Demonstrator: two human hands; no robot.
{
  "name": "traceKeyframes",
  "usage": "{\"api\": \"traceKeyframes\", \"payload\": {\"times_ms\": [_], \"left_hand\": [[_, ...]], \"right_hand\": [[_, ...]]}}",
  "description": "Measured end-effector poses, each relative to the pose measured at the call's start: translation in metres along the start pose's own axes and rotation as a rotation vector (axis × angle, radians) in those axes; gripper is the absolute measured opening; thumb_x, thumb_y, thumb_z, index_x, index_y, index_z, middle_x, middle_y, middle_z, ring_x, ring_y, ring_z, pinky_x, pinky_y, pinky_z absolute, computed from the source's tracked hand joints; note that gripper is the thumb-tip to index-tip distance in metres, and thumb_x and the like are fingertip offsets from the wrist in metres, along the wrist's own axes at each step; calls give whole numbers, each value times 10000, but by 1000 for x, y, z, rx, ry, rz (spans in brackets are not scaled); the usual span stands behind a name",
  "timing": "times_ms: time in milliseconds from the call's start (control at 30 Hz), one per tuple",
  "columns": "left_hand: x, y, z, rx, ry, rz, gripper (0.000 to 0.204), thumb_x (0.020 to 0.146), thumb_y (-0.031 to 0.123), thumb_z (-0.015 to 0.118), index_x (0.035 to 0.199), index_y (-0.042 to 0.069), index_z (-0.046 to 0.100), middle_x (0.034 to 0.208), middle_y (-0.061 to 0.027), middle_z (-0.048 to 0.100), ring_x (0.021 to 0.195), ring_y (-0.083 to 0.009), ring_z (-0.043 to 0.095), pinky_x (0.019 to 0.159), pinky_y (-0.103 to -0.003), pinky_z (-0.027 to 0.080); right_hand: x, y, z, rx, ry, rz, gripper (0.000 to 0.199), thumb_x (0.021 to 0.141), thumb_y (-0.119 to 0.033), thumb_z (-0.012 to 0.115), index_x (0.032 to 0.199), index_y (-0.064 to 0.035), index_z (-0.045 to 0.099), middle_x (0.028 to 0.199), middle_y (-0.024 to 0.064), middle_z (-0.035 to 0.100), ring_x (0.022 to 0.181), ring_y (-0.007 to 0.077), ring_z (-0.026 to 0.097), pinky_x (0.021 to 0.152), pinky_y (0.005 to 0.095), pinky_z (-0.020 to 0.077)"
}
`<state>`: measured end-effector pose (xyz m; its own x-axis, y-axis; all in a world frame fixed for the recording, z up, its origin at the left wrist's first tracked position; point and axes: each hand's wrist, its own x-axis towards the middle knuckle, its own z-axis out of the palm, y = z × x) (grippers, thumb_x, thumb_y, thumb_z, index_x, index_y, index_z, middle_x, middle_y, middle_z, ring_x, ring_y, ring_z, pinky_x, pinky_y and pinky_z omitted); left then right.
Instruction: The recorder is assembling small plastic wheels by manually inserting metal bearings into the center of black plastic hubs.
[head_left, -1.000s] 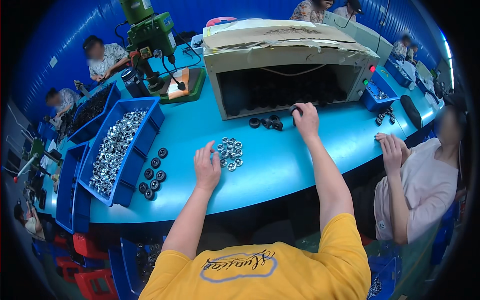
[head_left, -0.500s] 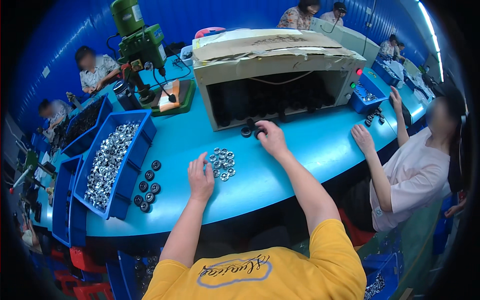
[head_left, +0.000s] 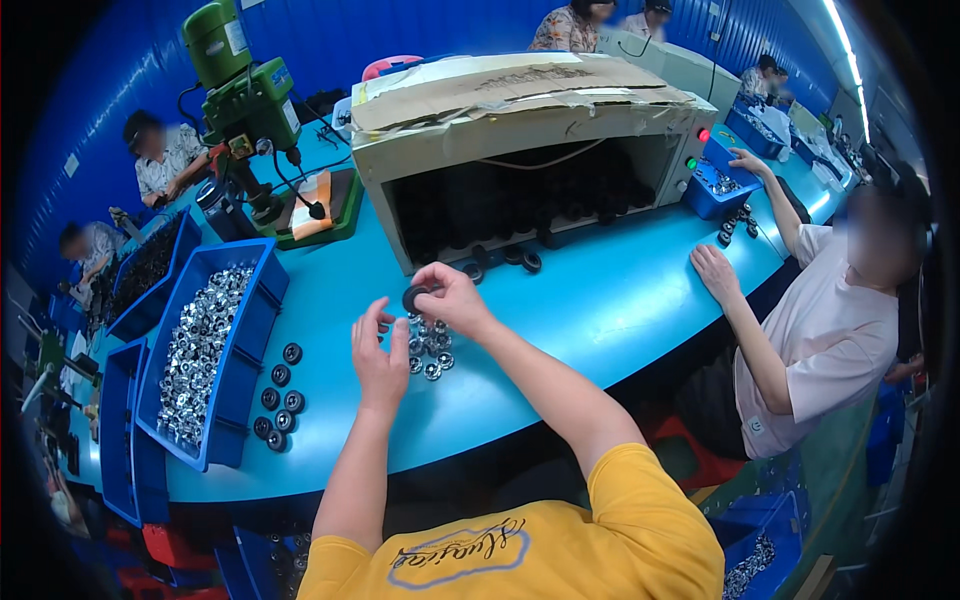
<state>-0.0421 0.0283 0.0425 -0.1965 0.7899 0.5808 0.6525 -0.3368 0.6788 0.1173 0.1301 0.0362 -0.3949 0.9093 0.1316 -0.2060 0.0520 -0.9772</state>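
Observation:
My right hand point(head_left: 450, 302) pinches a black ring-shaped wheel point(head_left: 414, 299) above the table, close to my left hand. The left hand point(head_left: 380, 352) has its fingers apart and holds nothing that I can see. Just under and beside the hands lies a small group of shiny metal bearing-like parts point(head_left: 432, 350), partly covered by my right hand. Several black wheels point(head_left: 280, 399) with metal centres lie on the table to the left. A few more black wheels point(head_left: 531, 262) rest at the front of a pale box-shaped housing point(head_left: 384, 200), whose dark inside holds further black pieces.
A blue bin point(head_left: 264, 330) full of metal parts stands at the left, beside another blue bin point(head_left: 150, 470). Behind them is a green drill press point(head_left: 270, 110). At the right, a co-worker's hand point(head_left: 716, 272) rests on the blue table point(head_left: 590, 310) near a small blue bin point(head_left: 715, 208).
My right hand has moved left from the housing's front, carrying a black wheel to my left hand. The co-worker's far hand now reaches to the small blue bin.

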Motion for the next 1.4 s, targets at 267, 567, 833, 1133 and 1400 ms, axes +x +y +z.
{"api": "traceKeyframes", "payload": {"times_ms": [267, 567, 833, 1133, 1400], "left_hand": [[20, -17, 31, -427, -81, -131, 309, 1008, 128, 741, 1274, -20, 691, 1106, -86, 678, 959, -175, 656, 783, -304, 540], [23, -46, 26, -617, -19, -235, 173, 998, 109, 770, 1110, -20, 738, 1075, -54, 671, 864, -102, 635, 746, -248, 543], [21, -57, 30, -763, -102, -337, 214, 1010, 180, 772, 1099, -11, 730, 1090, -57, 651, 875, -118, 647, 744, -258, 558], [18, -61, 30, -647, -147, -268, 138, 1034, 123, 702, 980, -4, 704, 1006, -35, 607, 867, -142, 607, 784, -287, 503], [13, -67, 24, -1048, -175, -405, 182, 972, 186, 812, 939, 22, 739, 1009, -2, 622, 887, -112, 640, 792, -278, 567]], "right_hand": [[13, 31, -2, 202, -18, -53, 221, 890, 8, 758, 1019, -45, 586, 829, 18, 677, 672, 88, 678, 596, 245, 558], [10, 18, -7, -78, -15, -273, 306, 874, -47, 821, 1171, -38, 748, 1047, 75, 721, 875, 119, 725, 688, 251, 609], [-3, 11, -3, -473, 17, -407, 243, 867, -100, 840, 1109, -92, 820, 1040, 65, 691, 921, 149, 698, 701, 281, 586], [-4, 10, 2, -405, -34, -391, 139, 820, -71, 833, 883, -13, 723, 931, 73, 641, 807, 173, 656, 712, 295, 531], [-5, 15, 7, -22, -134, -125, 82, 914, -49, 819, 946, -23, 748, 1023, 34, 612, 858, 135, 689, 711, 250, 565]]}}
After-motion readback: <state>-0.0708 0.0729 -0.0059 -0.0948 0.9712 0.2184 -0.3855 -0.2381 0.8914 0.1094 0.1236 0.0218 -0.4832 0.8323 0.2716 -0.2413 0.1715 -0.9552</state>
